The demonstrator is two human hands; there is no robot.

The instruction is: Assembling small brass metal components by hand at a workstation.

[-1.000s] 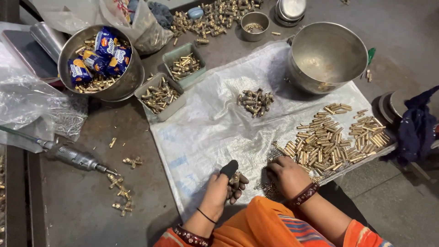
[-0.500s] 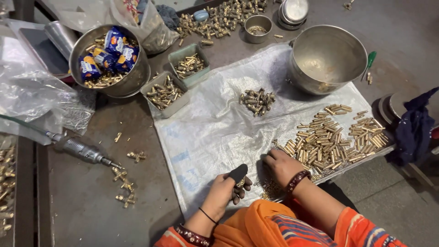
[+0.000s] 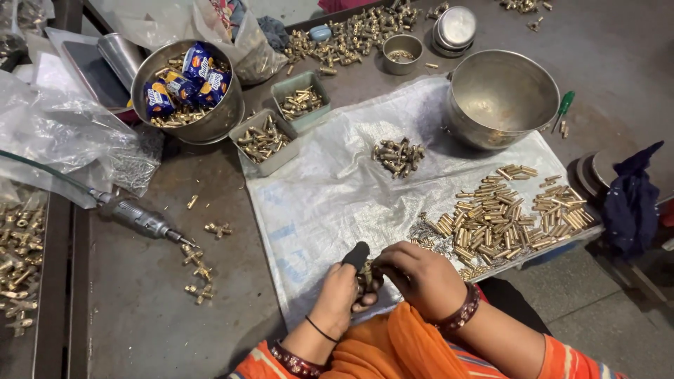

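Note:
My left hand, with a black cover on the thumb, is closed around a small bunch of brass fittings at the near edge of a white woven sheet. My right hand meets it from the right, fingers curled onto the same brass parts. Just right of my hands lies a large heap of brass tubes. A smaller pile of brass pieces sits farther back on the sheet.
A big empty steel bowl stands at the back right. A steel bowl with blue packets and brass parts stands at the back left, beside two small trays of fittings. A pneumatic tool and loose fittings lie left.
My right hand has come left from the tube heap to join my left hand on the brass parts. The view has shifted slightly.

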